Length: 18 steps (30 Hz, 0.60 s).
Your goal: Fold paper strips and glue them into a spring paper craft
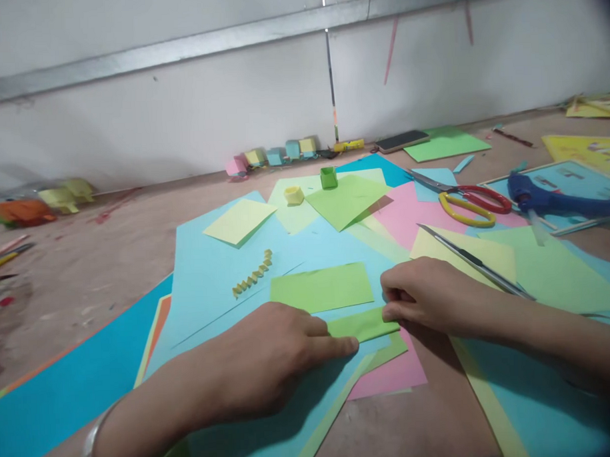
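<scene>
A folded strip of green paper [366,325] lies on light blue sheets. My left hand [279,359] is closed over its left end, with one digit stretched along the lower edge and the other fingers curled. At the strip's right end, my right hand [422,294] pinches it between thumb and bent fingers. Just beyond the strip lies a flat green paper rectangle [321,288]. A zigzag-folded yellow paper strip [253,275] rests farther left. Behind these stand a small green paper box [328,178] and a small yellow paper piece [294,195].
On the right are scissors [467,199] with red and yellow handles, a utility knife [479,262] and a blue glue gun [559,199]. By the wall lie a phone [402,141], a glue stick [349,145] and several paper blocks [276,155]. An orange paper shape [21,212] sits far left.
</scene>
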Each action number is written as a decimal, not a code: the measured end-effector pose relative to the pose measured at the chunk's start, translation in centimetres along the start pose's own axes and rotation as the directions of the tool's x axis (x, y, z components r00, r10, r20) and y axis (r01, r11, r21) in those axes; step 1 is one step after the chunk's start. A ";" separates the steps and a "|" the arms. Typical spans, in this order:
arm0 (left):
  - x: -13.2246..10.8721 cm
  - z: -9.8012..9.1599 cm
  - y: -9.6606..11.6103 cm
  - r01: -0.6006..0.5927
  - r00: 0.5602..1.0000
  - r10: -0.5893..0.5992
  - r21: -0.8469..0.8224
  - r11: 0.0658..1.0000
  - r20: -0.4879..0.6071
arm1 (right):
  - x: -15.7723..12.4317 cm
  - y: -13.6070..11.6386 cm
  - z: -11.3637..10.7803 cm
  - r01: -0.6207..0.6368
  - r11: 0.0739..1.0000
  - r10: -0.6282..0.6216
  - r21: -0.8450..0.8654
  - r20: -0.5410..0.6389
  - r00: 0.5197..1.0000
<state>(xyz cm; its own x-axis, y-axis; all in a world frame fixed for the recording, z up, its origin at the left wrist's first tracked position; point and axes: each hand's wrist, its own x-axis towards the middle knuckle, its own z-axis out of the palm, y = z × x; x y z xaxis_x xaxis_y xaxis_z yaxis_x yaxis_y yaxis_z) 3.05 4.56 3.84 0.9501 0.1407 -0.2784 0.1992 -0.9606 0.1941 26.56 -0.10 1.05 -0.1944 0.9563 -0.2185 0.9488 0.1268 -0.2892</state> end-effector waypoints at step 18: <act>4.5 1.6 0.5 -0.092 0.991 0.094 0.021 0.995 -0.091 | -0.1 0.1 -0.5 0.086 0.995 -0.083 -0.046 0.060 0.995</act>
<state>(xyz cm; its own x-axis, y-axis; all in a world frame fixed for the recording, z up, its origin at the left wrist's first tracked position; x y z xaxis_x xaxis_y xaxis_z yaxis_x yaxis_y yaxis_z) 7.01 4.33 1.24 0.9826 0.0711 -0.1719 0.1053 -0.9743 0.1989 26.80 -0.09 1.50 -0.2867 0.9250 -0.2493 0.9392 0.2201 -0.2635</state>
